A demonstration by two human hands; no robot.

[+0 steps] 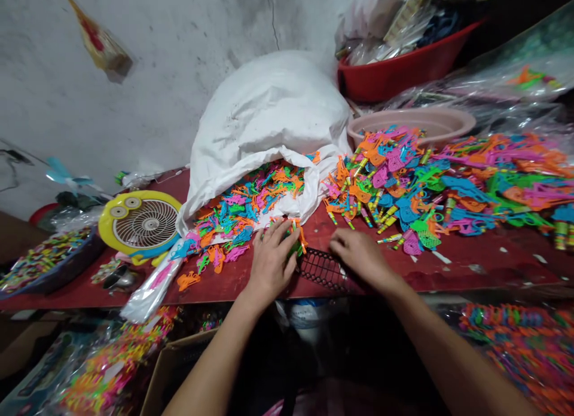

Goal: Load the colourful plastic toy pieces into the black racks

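Observation:
My left hand lies over the table's front part, fingers spread, touching small orange and green plastic pieces at the mouth of a white sack. Beside it is a small black wire rack, lying near the table edge. At the rack's right side my right hand has its fingers curled in; whatever they hold, if anything, is hidden. Loose colourful plastic toy pieces spill from the sack onto the red table. To the right spreads a heap of toy pieces with striped tubes.
A yellow fan and a metal cup stand left, near a dark basin of small striped pieces. Behind the right heap is a pink basin, with a red basin above. An open cardboard box sits below the table.

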